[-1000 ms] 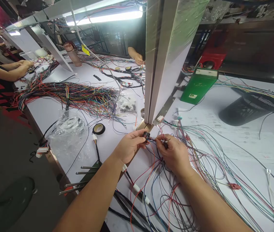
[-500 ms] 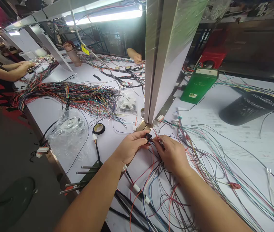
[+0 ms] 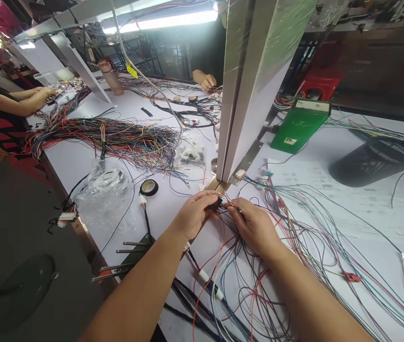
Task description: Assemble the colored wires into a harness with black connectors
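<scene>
My left hand (image 3: 193,216) pinches a small black connector (image 3: 216,204) between thumb and fingers, just above the white table (image 3: 366,247). My right hand (image 3: 254,225) is right beside it, fingertips closed on a thin wire end (image 3: 231,203) that points into the connector. Loose coloured wires (image 3: 245,280) run from both hands down towards me and fan out to the right. Both hands sit at the foot of a tall upright metal panel (image 3: 248,85).
A roll of black tape (image 3: 149,187) and a clear plastic bag (image 3: 104,194) lie to the left, with a big bundle of coloured wires (image 3: 116,137) behind. A green box (image 3: 300,126) and black mesh basket (image 3: 378,161) lie at right. Other people's hands (image 3: 207,81) work at the far side and left.
My hands have drawn closer together, and the right hand's wire end now meets the connector. The view shifted slightly to the left.
</scene>
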Motion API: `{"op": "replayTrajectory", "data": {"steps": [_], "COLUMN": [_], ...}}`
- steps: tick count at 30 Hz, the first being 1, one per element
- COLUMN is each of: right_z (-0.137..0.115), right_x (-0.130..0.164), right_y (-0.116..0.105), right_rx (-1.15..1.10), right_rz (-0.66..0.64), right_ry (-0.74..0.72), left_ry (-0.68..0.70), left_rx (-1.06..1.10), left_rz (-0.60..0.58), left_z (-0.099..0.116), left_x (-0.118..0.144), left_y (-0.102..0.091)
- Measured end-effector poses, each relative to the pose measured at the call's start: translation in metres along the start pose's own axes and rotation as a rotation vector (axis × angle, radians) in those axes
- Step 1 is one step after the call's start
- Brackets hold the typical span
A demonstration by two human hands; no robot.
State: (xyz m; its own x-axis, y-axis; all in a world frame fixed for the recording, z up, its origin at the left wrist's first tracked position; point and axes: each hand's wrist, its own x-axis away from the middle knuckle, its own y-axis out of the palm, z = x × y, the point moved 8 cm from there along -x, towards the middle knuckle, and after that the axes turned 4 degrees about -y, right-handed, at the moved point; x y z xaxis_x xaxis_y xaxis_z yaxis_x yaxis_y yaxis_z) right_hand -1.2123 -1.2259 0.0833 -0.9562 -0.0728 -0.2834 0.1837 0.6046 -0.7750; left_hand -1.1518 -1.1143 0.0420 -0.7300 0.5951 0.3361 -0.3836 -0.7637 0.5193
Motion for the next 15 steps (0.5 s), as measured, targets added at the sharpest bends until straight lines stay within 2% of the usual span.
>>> {"op": "replayTrajectory", "data": {"steps": [6, 11, 15], "right_z": [-0.006, 0.004, 0.011], "right_x": [-0.001, 0.000, 0.002], "right_y": [-0.001, -0.012, -0.018], "right_rx": [-0.058, -0.224, -0.248], "right_rz": [-0.009, 0.123, 0.195], "right_ry": [-0.041, 0.115, 0.217], "left_ry": [-0.009, 0.066, 0.029], "left_rx": [-0.072, -0.198, -0.071], "left_rz": [0.025, 0.008, -0.022], "left_z": [-0.001, 0.000, -0.002], "left_x": [0.000, 0.000, 0.000], "left_y": [-0.001, -0.002, 0.000]}}
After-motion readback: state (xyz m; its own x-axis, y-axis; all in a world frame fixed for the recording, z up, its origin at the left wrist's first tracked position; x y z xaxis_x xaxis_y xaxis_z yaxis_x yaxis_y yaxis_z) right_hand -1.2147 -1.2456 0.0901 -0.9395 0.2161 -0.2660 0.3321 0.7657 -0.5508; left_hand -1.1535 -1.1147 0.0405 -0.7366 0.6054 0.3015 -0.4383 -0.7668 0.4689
